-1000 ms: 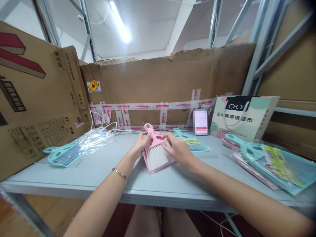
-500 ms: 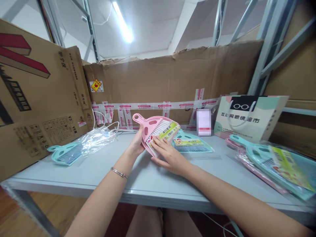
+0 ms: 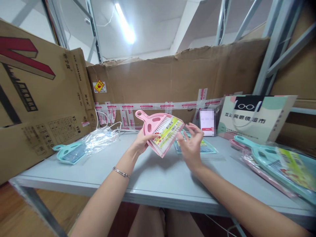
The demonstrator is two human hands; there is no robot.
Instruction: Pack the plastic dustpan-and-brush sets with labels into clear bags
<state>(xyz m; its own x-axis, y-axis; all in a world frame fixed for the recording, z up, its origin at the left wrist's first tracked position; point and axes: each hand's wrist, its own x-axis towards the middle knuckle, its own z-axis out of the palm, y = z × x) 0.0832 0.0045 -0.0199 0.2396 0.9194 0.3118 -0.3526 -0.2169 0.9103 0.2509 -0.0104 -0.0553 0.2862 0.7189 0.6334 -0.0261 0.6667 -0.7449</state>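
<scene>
My left hand (image 3: pixel 141 142) grips a pink dustpan (image 3: pixel 153 124) by its left side, thumb over the front, and holds it tilted above the table. A brush with pale bristles lies in the pan, partly covered by a green and yellow label card (image 3: pixel 168 133). To the right of the pan, my right hand (image 3: pixel 192 144) is raised with fingers apart and slightly curled, holding nothing; it looks just clear of the pan's edge. Behind that hand, a turquoise dustpan set (image 3: pixel 208 147) with a similar label lies on the table, partly hidden.
Bagged turquoise dustpans (image 3: pixel 265 158) are stacked over pink ones at the right. Another turquoise dustpan (image 3: pixel 71 153) lies left beside crumpled clear plastic (image 3: pixel 103 140). A phone (image 3: pixel 207 121) and a paper bag (image 3: pixel 254 115) stand at the back, before large cardboard boxes (image 3: pixel 148 82).
My right hand has come off the label on the pink dustpan and moved right, its fingers spreading. The left hand keeps hold of the pan. The view has shifted slightly.
</scene>
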